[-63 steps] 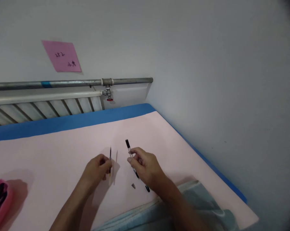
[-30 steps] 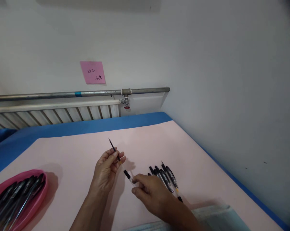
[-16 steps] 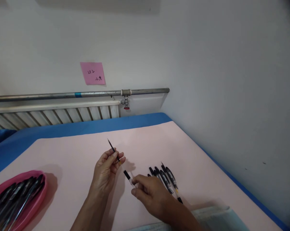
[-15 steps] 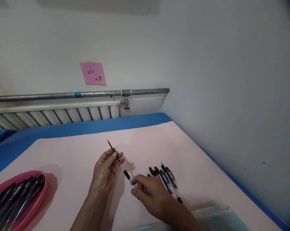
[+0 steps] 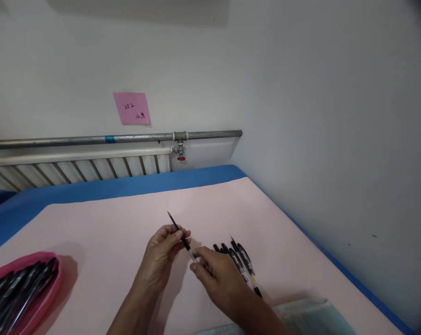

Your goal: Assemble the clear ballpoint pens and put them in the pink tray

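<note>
Pinching a thin black refill (image 5: 173, 222) between thumb and fingertips of the left hand (image 5: 163, 251), tip slanting up and far-left. Gripping a clear barrel (image 5: 193, 255) in the closed fingers of the right hand (image 5: 215, 274), mouth at the refill's near end. Seemingly mid-insertion; calls next for straight alignment and a gentle push. Further right, loose pens (image 5: 243, 263); near left, a pink tray (image 5: 55, 286) of more.

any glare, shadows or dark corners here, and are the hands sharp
Head view: soft even light, no glare; the frame's right corners darken into a vignette. The left hand and right hand cast faint shadows on the pink paper, the pink tray a soft one beside it; hands fairly sharp, the thin refill and pen barrel slightly soft.
</note>
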### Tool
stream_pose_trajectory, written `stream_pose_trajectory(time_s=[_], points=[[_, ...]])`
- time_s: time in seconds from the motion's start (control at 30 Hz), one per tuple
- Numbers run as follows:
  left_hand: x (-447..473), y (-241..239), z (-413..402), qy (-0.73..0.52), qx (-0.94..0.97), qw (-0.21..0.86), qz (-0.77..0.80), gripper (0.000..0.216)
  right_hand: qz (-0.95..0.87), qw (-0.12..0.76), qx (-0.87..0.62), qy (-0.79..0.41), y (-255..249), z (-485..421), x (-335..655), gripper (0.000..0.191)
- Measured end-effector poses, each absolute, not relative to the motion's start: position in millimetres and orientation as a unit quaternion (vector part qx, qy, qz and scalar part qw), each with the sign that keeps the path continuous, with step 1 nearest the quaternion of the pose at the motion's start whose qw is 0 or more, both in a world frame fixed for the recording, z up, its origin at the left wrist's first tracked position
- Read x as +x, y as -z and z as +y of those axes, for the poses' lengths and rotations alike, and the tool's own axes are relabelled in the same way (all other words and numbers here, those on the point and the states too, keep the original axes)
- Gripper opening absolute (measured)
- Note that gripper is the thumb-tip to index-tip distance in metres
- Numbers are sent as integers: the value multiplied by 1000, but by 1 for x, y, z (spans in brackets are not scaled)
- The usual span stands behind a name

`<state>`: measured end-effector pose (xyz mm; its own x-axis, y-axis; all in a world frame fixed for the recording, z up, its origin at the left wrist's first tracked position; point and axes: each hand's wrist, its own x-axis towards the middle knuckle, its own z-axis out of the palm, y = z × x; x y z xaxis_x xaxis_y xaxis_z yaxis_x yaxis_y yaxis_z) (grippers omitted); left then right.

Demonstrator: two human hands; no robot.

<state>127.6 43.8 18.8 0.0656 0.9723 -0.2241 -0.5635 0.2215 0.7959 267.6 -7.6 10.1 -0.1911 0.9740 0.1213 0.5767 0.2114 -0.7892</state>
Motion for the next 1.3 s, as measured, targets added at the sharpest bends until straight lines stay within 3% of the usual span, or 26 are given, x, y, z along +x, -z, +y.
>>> stream_pose_trajectory(time_s=[0.1,0.27,0.97,1.13,1.3], points=[[126,-16,42,-513,311,701,385,27,-689,355,-545,-320,-12,-8,268,12],[122,-12,41,-452,401,692,394,15,-675,370,-538,-343,-16,-8,269,12],[129,-11,34,-434,542,595,404,17,-642,439,-518,-356,-16,-5,276,13],[135,-11,26,-282,674,540,418,7,-575,509,-556,-317,-13,3,290,18],[146,-6,10,-116,797,454,381,9,-579,511,-561,-299,-15,1,292,18]])
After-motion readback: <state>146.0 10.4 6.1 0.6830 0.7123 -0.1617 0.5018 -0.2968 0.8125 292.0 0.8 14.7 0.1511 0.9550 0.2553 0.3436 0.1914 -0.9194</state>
